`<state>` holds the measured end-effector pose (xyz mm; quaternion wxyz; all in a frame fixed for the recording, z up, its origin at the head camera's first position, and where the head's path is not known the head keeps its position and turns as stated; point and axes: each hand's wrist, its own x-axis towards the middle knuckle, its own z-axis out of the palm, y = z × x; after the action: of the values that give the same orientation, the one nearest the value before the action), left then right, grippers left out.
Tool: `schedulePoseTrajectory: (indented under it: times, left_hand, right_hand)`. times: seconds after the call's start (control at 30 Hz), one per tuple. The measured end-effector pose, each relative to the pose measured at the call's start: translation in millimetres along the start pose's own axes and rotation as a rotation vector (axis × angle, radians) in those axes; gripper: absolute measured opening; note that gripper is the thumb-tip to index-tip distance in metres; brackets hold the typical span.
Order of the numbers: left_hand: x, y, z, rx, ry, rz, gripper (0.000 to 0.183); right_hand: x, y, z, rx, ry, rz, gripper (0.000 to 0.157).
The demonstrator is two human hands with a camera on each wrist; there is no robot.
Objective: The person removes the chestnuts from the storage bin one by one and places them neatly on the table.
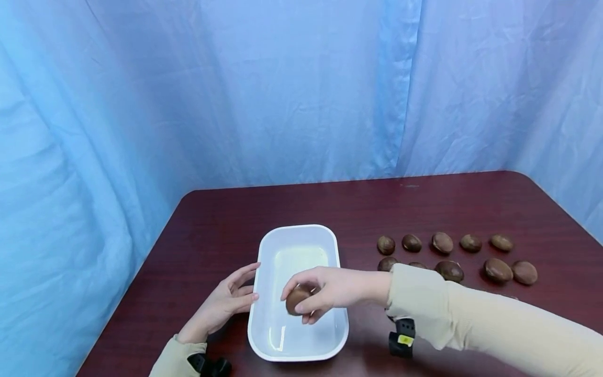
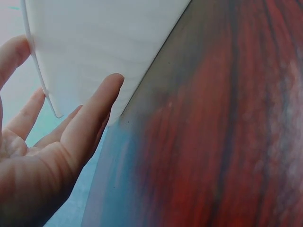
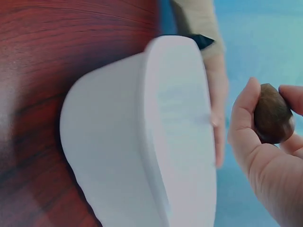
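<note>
My right hand (image 1: 313, 296) pinches a smooth brown oval thing (image 1: 298, 300), like a large chestnut, between thumb and fingers above the white plastic tub (image 1: 297, 355). In the right wrist view the brown oval thing (image 3: 272, 116) shows a dull top and a glossy lower side, held higher than the tub's rim (image 3: 151, 113). My left hand (image 1: 231, 301) rests against the tub's left side. Seen from the left wrist, its fingers (image 2: 97, 111) are fairly straight, with fingertips at the rim and outer wall. The visible part of the tub's floor holds nothing.
Several more brown oval things (image 1: 443, 243) lie in rows on the right of the dark red wooden table (image 1: 226, 220). My right forearm (image 1: 494, 314) covers part of the nearer row. Blue cloth (image 1: 301, 104) hangs behind and on both sides.
</note>
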<state>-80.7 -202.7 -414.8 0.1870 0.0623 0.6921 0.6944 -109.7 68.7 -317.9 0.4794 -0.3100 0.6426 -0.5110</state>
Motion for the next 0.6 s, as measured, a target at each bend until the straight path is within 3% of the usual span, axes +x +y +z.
schedulePoseTrajectory:
  times: [0.1, 0.37, 0.6]
  left_hand:
    - [-0.5, 0.4, 0.2, -0.005, -0.011, 0.014, 0.075]
    - [0.0, 0.1, -1.2, -0.009, -0.014, 0.012, 0.074]
    - [0.2, -0.6, -1.2, -0.007, -0.011, 0.010, 0.074]
  right_hand:
    - [-12, -1, -9.6, 0.052, 0.017, -0.039, 0.037]
    - [-38, 0, -28.4, 0.119, 0.171, -0.116, 0.047]
    - [-66, 9, -49.6, 0.190, 0.153, -0.190, 0.055]
